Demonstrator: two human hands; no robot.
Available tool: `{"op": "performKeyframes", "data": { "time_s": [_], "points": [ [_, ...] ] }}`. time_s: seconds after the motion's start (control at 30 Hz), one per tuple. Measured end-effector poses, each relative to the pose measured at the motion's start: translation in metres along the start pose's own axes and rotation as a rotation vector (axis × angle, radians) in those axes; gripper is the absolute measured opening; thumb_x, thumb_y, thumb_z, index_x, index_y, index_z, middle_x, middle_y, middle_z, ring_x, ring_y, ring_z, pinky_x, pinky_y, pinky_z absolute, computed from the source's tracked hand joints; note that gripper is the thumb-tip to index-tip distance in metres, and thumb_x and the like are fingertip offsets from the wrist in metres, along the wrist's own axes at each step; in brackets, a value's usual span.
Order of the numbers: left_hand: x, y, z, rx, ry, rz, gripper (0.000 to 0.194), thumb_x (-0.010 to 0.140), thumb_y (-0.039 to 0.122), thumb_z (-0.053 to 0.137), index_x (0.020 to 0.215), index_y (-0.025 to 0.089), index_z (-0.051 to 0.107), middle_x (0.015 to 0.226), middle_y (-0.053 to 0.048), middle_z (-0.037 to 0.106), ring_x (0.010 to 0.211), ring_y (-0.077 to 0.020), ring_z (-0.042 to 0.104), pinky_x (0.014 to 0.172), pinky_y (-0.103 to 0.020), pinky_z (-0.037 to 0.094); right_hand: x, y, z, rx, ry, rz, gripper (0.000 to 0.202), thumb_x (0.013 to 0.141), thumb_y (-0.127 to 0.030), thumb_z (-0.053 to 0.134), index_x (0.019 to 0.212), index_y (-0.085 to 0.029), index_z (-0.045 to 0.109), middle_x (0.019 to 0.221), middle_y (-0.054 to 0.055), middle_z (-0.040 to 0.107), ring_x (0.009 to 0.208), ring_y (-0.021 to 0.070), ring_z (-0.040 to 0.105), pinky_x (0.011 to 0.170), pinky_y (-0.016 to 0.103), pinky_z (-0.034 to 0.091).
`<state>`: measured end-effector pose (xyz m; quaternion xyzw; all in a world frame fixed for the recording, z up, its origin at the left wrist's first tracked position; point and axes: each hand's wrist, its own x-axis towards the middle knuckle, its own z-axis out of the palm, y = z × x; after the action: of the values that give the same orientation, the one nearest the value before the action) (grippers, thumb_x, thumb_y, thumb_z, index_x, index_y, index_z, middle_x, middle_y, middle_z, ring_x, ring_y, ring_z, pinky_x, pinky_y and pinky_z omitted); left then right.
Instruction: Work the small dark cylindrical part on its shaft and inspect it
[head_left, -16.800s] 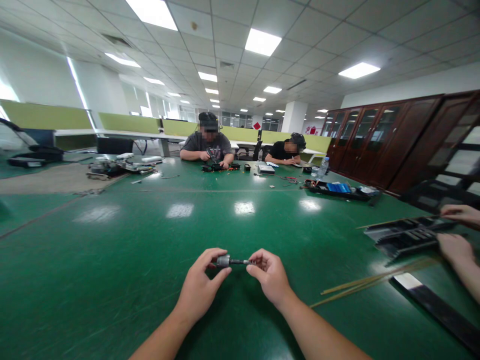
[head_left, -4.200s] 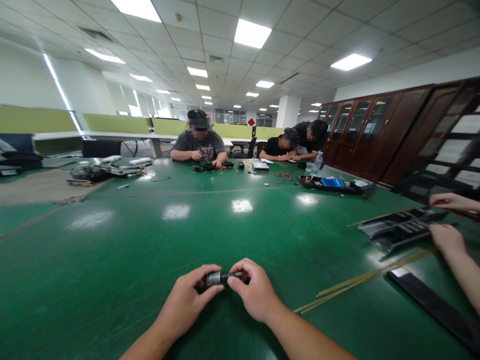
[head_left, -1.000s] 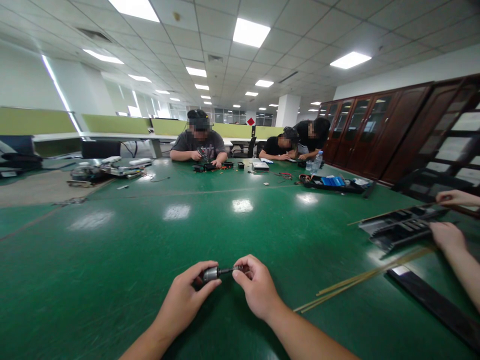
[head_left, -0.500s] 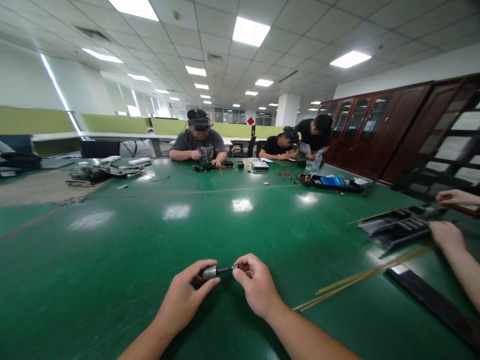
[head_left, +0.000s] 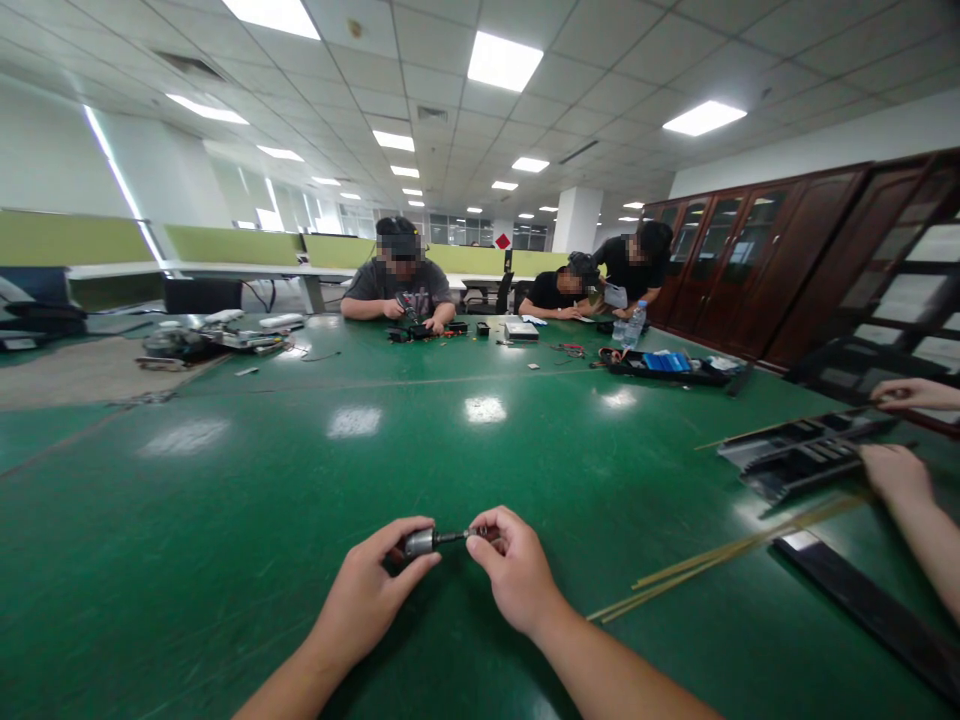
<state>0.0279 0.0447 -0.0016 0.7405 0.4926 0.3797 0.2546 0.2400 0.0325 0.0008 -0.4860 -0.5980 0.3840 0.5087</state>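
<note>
Between my hands is a grey metal cylinder with a thin dark shaft (head_left: 421, 542), lying roughly level just above the green table. My left hand (head_left: 373, 580) grips the cylinder's body, thumb below and fingers above and behind it. At the shaft's far end, my right hand (head_left: 514, 570) is closed in a pinch between thumb and forefinger. Something small and shiny, perhaps a coil or ring, shows at those right fingertips; its exact shape is too small to make out. The cylinder's left end is hidden inside my left hand.
On the right, another person's hands (head_left: 900, 475) work at black metal frames (head_left: 802, 455). Thin yellowish rods (head_left: 697, 562) and a long black bar (head_left: 862, 610) lie nearer me. A parts tray (head_left: 667, 372), bottles and co-workers are across the green table (head_left: 285, 480).
Both hands keep the same hold on the metal cylinder and shaft, nearly unmoved. The whole view has shifted very slightly.
</note>
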Motion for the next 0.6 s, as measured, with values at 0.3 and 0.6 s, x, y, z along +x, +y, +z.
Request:
{"op": "performKeyframes", "data": {
  "time_s": [0.3, 0.6],
  "points": [
    [0.0018, -0.0028, -0.0005, -0.016, -0.013, -0.014, 0.033, 0.085, 0.043, 0.067, 0.115, 0.03, 0.063, 0.114, -0.001, 0.067, 0.1, -0.0218, 0.063, 0.092, -0.035, 0.049, 0.0009, 0.0015, 0.0002, -0.014, 0.025, -0.004, 0.009, 0.082, -0.022, 0.062, 0.087, -0.017, 0.066, 0.085, 0.002, 0.062, 0.073, 0.0157, 0.057, 0.064, 0.025, 0.042],
    [0.001, -0.0004, -0.0015, -0.005, -0.005, -0.018, 0.033, 0.085, 0.043, 0.067, 0.115, 0.029, 0.064, 0.114, -0.001, 0.067, 0.1, -0.022, 0.063, 0.093, -0.035, 0.049, 0.0023, 0.0041, 0.0001, 0.009, 0.02, 0.013, 0.01, 0.082, -0.023, 0.061, 0.088, -0.018, 0.067, 0.085, 0.002, 0.062, 0.073, 0.0159, 0.057, 0.065, 0.025, 0.043]
  ]
}}
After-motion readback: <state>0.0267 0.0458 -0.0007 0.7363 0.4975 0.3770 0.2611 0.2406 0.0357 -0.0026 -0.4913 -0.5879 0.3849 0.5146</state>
